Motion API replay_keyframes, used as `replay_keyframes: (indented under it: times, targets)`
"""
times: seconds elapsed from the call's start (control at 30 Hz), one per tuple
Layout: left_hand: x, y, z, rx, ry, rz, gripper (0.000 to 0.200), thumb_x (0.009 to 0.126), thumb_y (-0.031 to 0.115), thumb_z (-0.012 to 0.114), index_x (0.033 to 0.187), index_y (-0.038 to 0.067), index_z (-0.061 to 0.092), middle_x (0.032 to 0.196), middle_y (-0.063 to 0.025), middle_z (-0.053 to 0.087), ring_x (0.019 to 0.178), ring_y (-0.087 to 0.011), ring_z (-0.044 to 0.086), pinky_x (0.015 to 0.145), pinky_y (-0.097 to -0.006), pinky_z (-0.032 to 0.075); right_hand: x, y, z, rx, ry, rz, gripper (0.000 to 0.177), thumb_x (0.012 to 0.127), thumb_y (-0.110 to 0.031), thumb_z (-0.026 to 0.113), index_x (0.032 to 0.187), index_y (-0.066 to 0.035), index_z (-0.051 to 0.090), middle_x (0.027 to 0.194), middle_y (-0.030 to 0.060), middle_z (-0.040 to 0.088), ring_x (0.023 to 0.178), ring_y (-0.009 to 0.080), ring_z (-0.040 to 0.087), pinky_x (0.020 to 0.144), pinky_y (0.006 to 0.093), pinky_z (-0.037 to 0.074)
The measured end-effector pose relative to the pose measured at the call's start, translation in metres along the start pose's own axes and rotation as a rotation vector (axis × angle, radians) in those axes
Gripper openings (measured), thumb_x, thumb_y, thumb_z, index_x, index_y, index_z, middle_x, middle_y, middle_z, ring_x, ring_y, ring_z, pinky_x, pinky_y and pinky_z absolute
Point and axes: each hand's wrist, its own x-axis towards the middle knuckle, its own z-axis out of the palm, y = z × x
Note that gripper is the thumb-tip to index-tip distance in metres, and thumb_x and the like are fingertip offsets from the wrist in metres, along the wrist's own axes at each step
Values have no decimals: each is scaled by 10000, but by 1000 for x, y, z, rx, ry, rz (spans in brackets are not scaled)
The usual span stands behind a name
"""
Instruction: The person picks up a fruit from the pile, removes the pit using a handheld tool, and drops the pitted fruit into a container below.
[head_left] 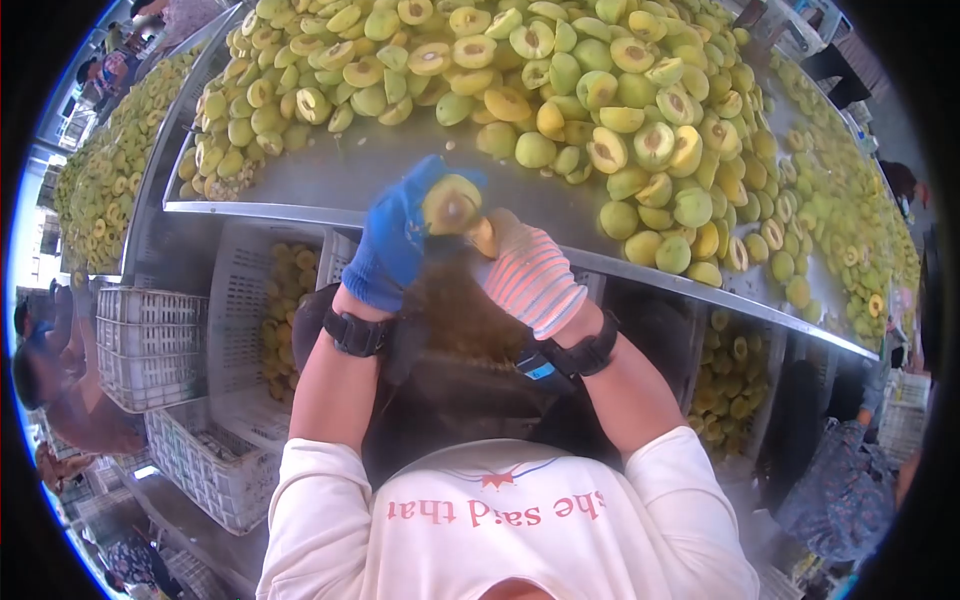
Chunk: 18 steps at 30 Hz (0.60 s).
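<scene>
My left hand (395, 235), in a blue knitted glove, is closed around a halved green-yellow fruit (453, 203), like a plum or apricot. Its cut face, with a brown pit hollow, is turned up. Close beside it is my right hand (530, 275), in a white glove with pink and grey stripes. Its fingers are closed around a small tan-orange piece (484, 238) that touches or nearly touches the fruit; I cannot make out what it is. Both hands are over the near edge of a metal table (330, 165), where many halved fruits (600, 90) are heaped.
Below the table edge, fruit lies in a white crate (240, 300) on the left and another container (730, 385) on the right. Stacked plastic crates (150, 345) stand further left. A second fruit-covered table (110, 205) is at far left. Other people (845, 480) are on both sides.
</scene>
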Motion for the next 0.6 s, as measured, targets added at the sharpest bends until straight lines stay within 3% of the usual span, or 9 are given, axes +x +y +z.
replay_keyframes:
  times: [0.13, 0.23, 0.33, 0.4, 0.5, 0.53, 0.6]
  targets:
    - [-1, -1, 4, 61, 56, -70, 399, 963, 11, 558, 1361, -2, 525, 1171, -160, 689, 1047, -243, 678, 908, -362, 551, 9, -10, 2, -57, -37, 54, 204, 887, -174, 613, 1033, -50, 543, 832, 217, 679, 826, 426, 664, 736, 512, 517]
    - [3, 3, 6, -47, 99, -172, 415, 822, 32, 738, 1206, 25, 583, 1142, -121, 715, 1017, -223, 683, 888, -355, 529, 12, -6, 11, -56, -11, 34, 208, 876, -158, 623, 1033, -51, 538, 832, 215, 678, 824, 424, 664, 742, 507, 517]
    - [-1, 0, 11, -6, 197, 13, 488, 795, 31, 769, 1239, 15, 567, 1152, -127, 710, 1007, -232, 683, 888, -359, 531, 14, -7, 13, -29, -4, 56, 218, 868, -144, 628, 1042, -52, 534, 838, 214, 677, 837, 420, 665, 751, 502, 518]
    - [-2, 3, 13, -112, 219, -164, 333, 903, 21, 630, 1233, -5, 599, 1036, -87, 693, 813, -159, 635, 731, -289, 513, 14, -8, 14, -46, -7, 64, 216, 865, -140, 625, 1039, -50, 534, 853, 216, 679, 852, 421, 666, 752, 501, 518]
    - [-2, 15, 12, 99, 213, -166, 272, 958, 44, 572, 1217, -17, 629, 936, -52, 668, 646, -94, 542, 594, -239, 453, 14, -10, 10, -50, -71, 114, 219, 859, -134, 624, 1044, -44, 548, 876, 222, 681, 884, 426, 663, 767, 502, 519]
    - [-2, 16, 10, 176, 181, -136, 297, 937, 56, 609, 1226, -10, 618, 960, -69, 672, 688, -127, 556, 626, -262, 461, 14, -10, 9, -47, -101, 135, 221, 857, -132, 625, 1046, -42, 556, 884, 225, 682, 897, 428, 662, 775, 502, 520]
    - [-3, 16, 3, 272, 103, -89, 415, 874, 77, 713, 1260, 10, 577, 1054, -130, 693, 849, -240, 633, 750, -337, 510, 12, 5, 20, -42, -148, -29, 217, 856, -124, 617, 1050, -38, 575, 901, 232, 683, 912, 438, 658, 795, 500, 520]
